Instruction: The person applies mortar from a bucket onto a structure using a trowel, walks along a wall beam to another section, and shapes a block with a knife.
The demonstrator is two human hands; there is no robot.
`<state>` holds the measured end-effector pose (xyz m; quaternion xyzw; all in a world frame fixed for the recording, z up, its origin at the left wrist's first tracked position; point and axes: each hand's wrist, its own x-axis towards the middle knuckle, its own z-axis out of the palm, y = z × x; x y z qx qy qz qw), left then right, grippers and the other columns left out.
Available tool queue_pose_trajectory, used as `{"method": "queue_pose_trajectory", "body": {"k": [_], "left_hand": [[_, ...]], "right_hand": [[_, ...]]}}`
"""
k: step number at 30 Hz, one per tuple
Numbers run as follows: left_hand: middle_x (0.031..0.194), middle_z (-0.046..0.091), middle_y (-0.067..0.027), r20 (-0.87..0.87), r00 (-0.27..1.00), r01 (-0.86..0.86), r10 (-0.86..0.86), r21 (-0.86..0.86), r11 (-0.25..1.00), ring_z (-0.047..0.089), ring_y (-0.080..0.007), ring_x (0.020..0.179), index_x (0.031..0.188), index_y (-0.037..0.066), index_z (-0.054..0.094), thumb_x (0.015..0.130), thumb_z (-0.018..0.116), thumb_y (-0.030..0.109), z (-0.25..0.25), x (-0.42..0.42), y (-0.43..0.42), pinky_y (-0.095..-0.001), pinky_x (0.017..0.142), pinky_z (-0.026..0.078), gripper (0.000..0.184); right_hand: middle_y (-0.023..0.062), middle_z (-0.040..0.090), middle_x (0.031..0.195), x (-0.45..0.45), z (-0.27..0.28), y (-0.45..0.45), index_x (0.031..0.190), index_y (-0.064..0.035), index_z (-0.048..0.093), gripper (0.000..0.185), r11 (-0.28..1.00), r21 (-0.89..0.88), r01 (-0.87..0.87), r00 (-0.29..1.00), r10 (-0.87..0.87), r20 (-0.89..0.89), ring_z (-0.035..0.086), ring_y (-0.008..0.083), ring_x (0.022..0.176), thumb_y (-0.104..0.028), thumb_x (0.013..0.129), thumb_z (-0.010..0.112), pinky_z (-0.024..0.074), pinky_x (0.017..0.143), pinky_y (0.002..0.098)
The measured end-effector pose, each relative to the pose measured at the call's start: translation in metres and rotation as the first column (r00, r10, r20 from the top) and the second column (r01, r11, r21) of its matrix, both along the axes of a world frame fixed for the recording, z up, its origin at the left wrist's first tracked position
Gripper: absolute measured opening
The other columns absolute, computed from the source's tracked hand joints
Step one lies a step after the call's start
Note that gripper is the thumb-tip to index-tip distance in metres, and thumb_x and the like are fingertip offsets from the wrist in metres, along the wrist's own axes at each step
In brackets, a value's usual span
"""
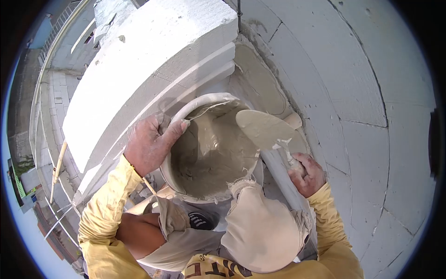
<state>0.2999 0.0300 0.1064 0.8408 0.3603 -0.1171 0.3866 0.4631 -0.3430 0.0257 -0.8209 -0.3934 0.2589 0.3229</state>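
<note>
A round bucket (167, 174) of wet grey mortar (204, 169) stands in front of my knees. My left hand (149, 142) is closed on the bucket's left rim, thumb over the edge. In my right hand (306, 175) is the handle of a trowel (262, 126), its pointed blade coated with mortar and held over the right side of the bucket. Fingers wrap round the trowel handle and partly hide it. Just beyond the bucket, a layer of grey mortar (258, 76) lies in the gap beside the wall.
A wall of pale blocks (362, 139) rises along the right. On the left sits a large white block piece (139, 60) with a stepped edge. Bamboo poles (59, 162) and a drop to the ground lie farther left. My bent knees are close below the bucket.
</note>
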Motion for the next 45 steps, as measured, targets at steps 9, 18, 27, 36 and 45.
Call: {"method": "queue_pose_trajectory", "body": {"k": [9, 18, 27, 36, 45], "left_hand": [[0.066, 0.060, -0.0096, 0.039, 0.988, 0.146, -0.150, 0.080, 0.986, 0.057, -0.0164, 0.063, 0.087, -0.003, 0.063, 0.094, 0.061, 0.039, -0.010, 0.025, -0.029, -0.0366, 0.061, 0.045, 0.043], [0.062, 0.051, 0.0009, 0.064, 0.998, 0.000, 0.006, -0.094, 0.996, 0.047, -0.0092, 0.057, 0.085, -0.002, 0.062, 0.097, 0.060, 0.042, -0.019, 0.014, -0.013, -0.0300, 0.053, 0.040, 0.046], [0.060, 0.041, 0.0066, 0.112, 0.965, -0.225, 0.238, -0.124, 0.967, 0.033, -0.0037, 0.054, 0.068, 0.010, 0.048, 0.100, 0.059, 0.038, -0.042, -0.060, 0.038, -0.0253, 0.047, 0.026, 0.044], [0.062, 0.042, 0.0073, -0.001, 0.934, -0.355, 0.358, -0.124, 0.927, 0.032, -0.0040, 0.056, 0.071, 0.010, 0.049, 0.101, 0.054, 0.044, -0.071, -0.124, 0.060, -0.0244, 0.049, 0.025, 0.046], [0.062, 0.046, 0.0043, -0.081, 0.933, -0.356, 0.351, -0.051, 0.933, 0.037, -0.0053, 0.057, 0.075, 0.005, 0.057, 0.100, 0.052, 0.050, -0.078, -0.147, 0.062, -0.0266, 0.050, 0.030, 0.052]], "right_hand": [[0.0165, 0.065, 0.111, -0.039, -0.024, 0.127, 0.123, -0.0126, 0.060, 0.037, 0.788, -0.573, -0.225, 0.952, 0.303, 0.042, 0.065, 0.0367, 0.100, -0.029, 0.089, 0.060, 0.0514, 0.088, 0.0486], [0.0192, 0.070, 0.103, -0.004, -0.026, 0.113, 0.120, -0.0092, 0.066, 0.041, 0.839, -0.315, -0.444, 0.797, 0.210, -0.567, 0.065, 0.0373, 0.099, -0.034, 0.088, 0.063, 0.0506, 0.091, 0.0426], [0.0087, 0.067, 0.094, 0.007, 0.005, 0.007, 0.125, 0.0028, 0.059, 0.052, 0.998, -0.065, -0.001, 0.672, -0.048, -0.739, 0.064, 0.0143, 0.084, -0.032, 0.089, 0.071, 0.0522, 0.076, 0.0296], [0.0064, 0.057, 0.072, -0.036, -0.220, 0.003, 0.112, -0.0154, 0.059, 0.043, 0.493, -0.492, 0.717, -0.290, -0.431, -0.855, 0.053, 0.0226, 0.054, -0.052, 0.089, 0.057, 0.0441, 0.049, 0.0372], [0.0083, 0.058, 0.071, -0.029, -0.249, 0.054, 0.107, -0.0139, 0.058, 0.038, 0.397, -0.343, 0.851, -0.125, -0.481, -0.868, 0.056, 0.0245, 0.053, -0.047, 0.090, 0.062, 0.0477, 0.049, 0.0434]]}}
